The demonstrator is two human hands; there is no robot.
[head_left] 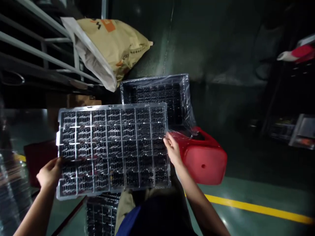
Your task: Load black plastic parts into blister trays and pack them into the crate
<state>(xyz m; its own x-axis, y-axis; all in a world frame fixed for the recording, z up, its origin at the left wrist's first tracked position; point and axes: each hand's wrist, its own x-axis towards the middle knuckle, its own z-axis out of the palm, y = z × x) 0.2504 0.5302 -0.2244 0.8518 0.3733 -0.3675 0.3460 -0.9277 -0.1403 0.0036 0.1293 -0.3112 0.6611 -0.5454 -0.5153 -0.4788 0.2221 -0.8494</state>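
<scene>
A clear plastic compartment tray [114, 131], its cells filled with rows of small dark parts, is held up in front of my body. My left hand [50, 172] grips its left edge, thumb on top. On the opposite side my right hand [173, 149] pinches the right edge. Just beyond the tray sits a dark crate [185, 95] lined with clear plastic film, and similar gridded parts show inside it. The held tray overlaps the crate's near left part and hides it.
A red plastic stool [205, 160] lies on its side to the right. A yellow sack [115, 42] leans by a metal rack [49, 55] at the upper left. More trays [102, 213] are low by my legs. A yellow line [246, 206] crosses the green floor.
</scene>
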